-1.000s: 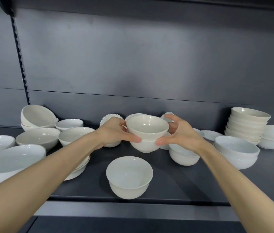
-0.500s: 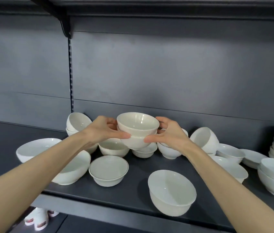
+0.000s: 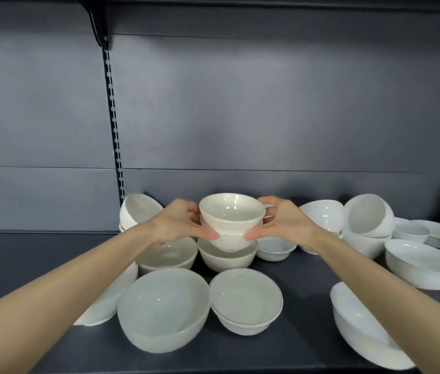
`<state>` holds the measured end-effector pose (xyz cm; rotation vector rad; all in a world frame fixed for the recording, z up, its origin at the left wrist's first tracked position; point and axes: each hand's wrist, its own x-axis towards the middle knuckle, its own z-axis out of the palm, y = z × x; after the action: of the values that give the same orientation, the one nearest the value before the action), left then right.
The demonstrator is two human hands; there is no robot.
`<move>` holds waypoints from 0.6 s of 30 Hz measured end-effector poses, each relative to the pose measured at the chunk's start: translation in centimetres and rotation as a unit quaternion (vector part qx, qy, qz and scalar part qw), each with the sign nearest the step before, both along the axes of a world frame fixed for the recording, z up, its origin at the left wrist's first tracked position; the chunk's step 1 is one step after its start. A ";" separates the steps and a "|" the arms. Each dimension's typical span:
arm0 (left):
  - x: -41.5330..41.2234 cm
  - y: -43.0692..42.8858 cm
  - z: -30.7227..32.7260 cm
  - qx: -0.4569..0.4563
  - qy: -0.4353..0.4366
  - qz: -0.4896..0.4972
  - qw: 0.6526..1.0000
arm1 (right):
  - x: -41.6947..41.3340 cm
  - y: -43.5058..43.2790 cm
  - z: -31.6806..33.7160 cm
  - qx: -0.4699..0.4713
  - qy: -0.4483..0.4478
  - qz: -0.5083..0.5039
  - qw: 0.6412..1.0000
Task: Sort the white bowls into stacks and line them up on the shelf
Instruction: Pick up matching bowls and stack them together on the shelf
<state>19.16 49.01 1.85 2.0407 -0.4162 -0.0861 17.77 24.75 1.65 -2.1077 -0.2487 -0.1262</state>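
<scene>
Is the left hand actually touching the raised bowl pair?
Touching. Head view: the left hand presses its thumb against the raised bowl pair from the side; no gap shows.

A slotted upright is set into the grey back panel; a black bracket is fixed at its top.

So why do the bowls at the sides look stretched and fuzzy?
Head view: the wide-angle lens bends the edges, so the right bowl looks stretched; the front bowl is slightly blurred; the held bowls in the middle look sharp.
</scene>
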 end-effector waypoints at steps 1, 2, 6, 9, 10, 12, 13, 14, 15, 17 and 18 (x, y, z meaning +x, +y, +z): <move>0.3 0.1 -0.1 0.003 0.000 -0.005 1.000 | 0.0 0.2 -0.2 -0.001 0.004 -0.006 1.000; 0.7 0.2 -0.3 0.007 0.000 -0.009 1.000 | 0.1 0.4 -0.4 -0.003 0.006 -0.013 1.000; 1.6 0.5 -1.2 0.033 0.006 -0.021 0.999 | 0.2 0.9 -1.3 -0.019 0.021 -0.033 0.999; 2.2 0.7 -1.7 0.039 0.007 -0.036 0.999 | 0.4 1.1 -1.7 -0.031 0.036 -0.041 0.998; 2.3 0.7 -1.8 0.038 0.008 -0.043 0.998 | 0.5 1.1 -1.9 -0.034 0.041 -0.043 0.998; 2.4 0.8 -2.0 0.039 0.008 -0.051 0.998 | 0.6 1.2 -2.1 -0.044 0.050 -0.047 0.997; 2.5 0.9 -2.0 0.041 0.006 -0.053 0.998 | 0.6 1.2 -2.1 -0.050 0.053 -0.049 0.996; 2.5 0.9 -2.0 0.045 0.004 -0.053 0.998 | 0.6 1.2 -2.1 -0.055 0.056 -0.049 0.996; 2.5 0.8 -2.0 0.048 0.002 -0.054 0.997 | 0.6 1.1 -2.2 -0.060 0.059 -0.050 0.995; 2.5 0.8 -2.1 0.047 -0.004 -0.061 0.997 | 0.7 1.1 -2.3 -0.070 0.064 -0.051 0.994; 2.5 0.7 -2.1 0.046 -0.007 -0.060 0.997 | 0.7 1.1 -2.4 -0.074 0.065 -0.051 0.994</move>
<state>21.69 49.71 -0.29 2.1072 -0.5534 -0.1676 18.49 25.80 -0.76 -2.2653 -0.0741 -0.0301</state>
